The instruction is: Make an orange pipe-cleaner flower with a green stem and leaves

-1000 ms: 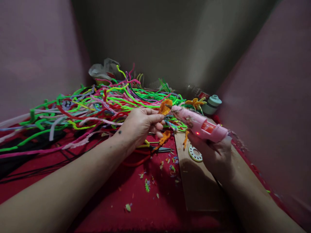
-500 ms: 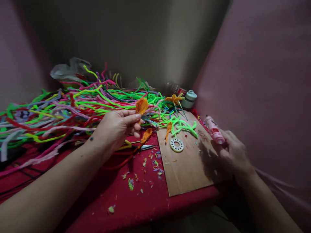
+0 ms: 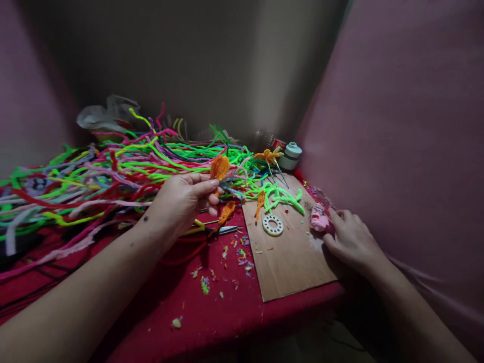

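Between thumb and fingertips, my left hand (image 3: pixel 191 196) pinches an orange fuzzy petal (image 3: pixel 220 168) of pipe cleaner, held upright above the table. My right hand (image 3: pixel 353 239) has its thumb and fingers around one end of a pink cylindrical tool (image 3: pixel 319 218), low at the board's right side; its exact kind is unclear. Another orange petal (image 3: pixel 227 213) lies by scissors (image 3: pixel 227 230) with yellow handles, below my left hand. On the wooden board (image 3: pixel 291 267) rest a smaller orange petal (image 3: pixel 259 204), a white ring with holes (image 3: pixel 273 225) and bright green pipe cleaner pieces (image 3: pixel 282 197).
A large heap of coloured pipe cleaners (image 3: pixel 124 171) covers the table's left and back. Behind the board stand a pale lidded jar (image 3: pixel 290 155) and an orange flower (image 3: pixel 269 156) on stems. Fuzz scraps (image 3: pixel 242 254) dot the red cloth (image 3: pixel 215 322). Pink fabric (image 3: pixel 408 126) hangs at right.
My right hand has brought the pink tool down and left, onto or just above the board's right side. The left hand keeps its pinch on the orange petal, nearly still.
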Demonstrator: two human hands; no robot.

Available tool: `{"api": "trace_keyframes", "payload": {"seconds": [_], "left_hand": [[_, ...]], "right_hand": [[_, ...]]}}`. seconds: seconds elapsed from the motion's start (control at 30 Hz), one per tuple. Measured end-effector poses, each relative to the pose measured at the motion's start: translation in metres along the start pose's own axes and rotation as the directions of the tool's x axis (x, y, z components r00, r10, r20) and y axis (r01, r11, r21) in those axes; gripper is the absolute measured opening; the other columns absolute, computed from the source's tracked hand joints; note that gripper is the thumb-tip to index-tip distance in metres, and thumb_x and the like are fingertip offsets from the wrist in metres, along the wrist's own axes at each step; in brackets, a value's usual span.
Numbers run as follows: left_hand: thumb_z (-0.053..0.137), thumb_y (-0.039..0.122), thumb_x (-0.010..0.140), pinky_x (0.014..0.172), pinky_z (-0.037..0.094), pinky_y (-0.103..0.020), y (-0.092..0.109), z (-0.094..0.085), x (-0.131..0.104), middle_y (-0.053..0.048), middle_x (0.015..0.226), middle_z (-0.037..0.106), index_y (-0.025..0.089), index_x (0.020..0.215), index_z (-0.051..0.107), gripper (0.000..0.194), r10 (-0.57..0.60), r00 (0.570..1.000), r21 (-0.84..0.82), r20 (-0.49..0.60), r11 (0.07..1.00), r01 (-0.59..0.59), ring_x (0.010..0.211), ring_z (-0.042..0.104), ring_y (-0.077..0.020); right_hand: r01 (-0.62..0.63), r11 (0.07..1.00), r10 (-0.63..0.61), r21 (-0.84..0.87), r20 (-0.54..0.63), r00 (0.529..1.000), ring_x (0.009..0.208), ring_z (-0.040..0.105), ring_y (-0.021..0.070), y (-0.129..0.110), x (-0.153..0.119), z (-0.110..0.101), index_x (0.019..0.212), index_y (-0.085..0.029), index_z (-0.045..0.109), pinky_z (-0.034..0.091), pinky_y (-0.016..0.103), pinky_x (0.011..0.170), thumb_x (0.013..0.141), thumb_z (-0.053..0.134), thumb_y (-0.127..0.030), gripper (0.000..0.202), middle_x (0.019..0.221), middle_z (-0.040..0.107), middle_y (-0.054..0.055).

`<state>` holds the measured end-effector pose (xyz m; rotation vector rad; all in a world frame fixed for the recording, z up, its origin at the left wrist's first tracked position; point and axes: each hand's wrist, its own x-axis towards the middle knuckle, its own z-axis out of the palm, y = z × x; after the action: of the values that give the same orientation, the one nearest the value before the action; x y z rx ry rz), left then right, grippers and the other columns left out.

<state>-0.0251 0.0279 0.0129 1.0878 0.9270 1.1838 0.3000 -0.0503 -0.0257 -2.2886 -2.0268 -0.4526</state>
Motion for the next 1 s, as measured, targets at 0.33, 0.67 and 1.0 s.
{"api": "trace_keyframes", "payload": {"seconds": [0.33, 0.67, 1.0], "left_hand": [[0.062, 0.012, 0.072, 0.039, 0.045, -0.019, 0.0, -0.004, 0.0, -0.001, 0.05, 0.058, 0.01, 0.068, 0.058, 0.006, 0.053, 0.998, -0.015, 0.033, 0.999, -0.052, 0.039, 0.054, -0.0098], [0.063, 0.013, 0.07, 0.037, 0.043, -0.019, -0.006, -0.004, 0.001, 0.0, 0.046, 0.057, 0.011, 0.067, 0.058, 0.007, 0.088, 0.996, -0.041, 0.015, 0.995, -0.087, 0.036, 0.053, -0.0102], [0.066, 0.015, 0.069, 0.036, 0.042, -0.019, -0.006, -0.004, 0.002, 0.0, 0.047, 0.057, 0.01, 0.069, 0.059, 0.009, 0.073, 0.997, -0.056, 0.012, 0.996, -0.072, 0.036, 0.051, -0.0096]], "right_hand": [[0.34, 0.877, -0.352, 0.34, -0.028, 0.936, 0.073, 0.058, 0.021, -0.154, 0.039, -0.036, 0.083, -0.016, 0.067, 0.04, 0.031, 0.066, 0.085, 0.043, -0.024, 0.025, 0.08, 0.066, 0.011], [0.142, 0.907, -0.193, 0.397, 0.091, 0.977, 0.076, 0.064, 0.0256, -0.196, 0.063, -0.017, 0.085, -0.016, 0.066, 0.041, 0.031, 0.062, 0.079, 0.046, -0.034, 0.028, 0.083, 0.069, 0.013], [-0.282, -0.332, -0.177, 0.9, 0.234, 0.956, 0.042, 0.054, 0.0122, -0.176, 0.063, -0.028, 0.074, -0.02, 0.046, 0.035, 0.02, 0.039, 0.064, 0.059, -0.03, 0.019, 0.06, 0.062, -0.001]]}}
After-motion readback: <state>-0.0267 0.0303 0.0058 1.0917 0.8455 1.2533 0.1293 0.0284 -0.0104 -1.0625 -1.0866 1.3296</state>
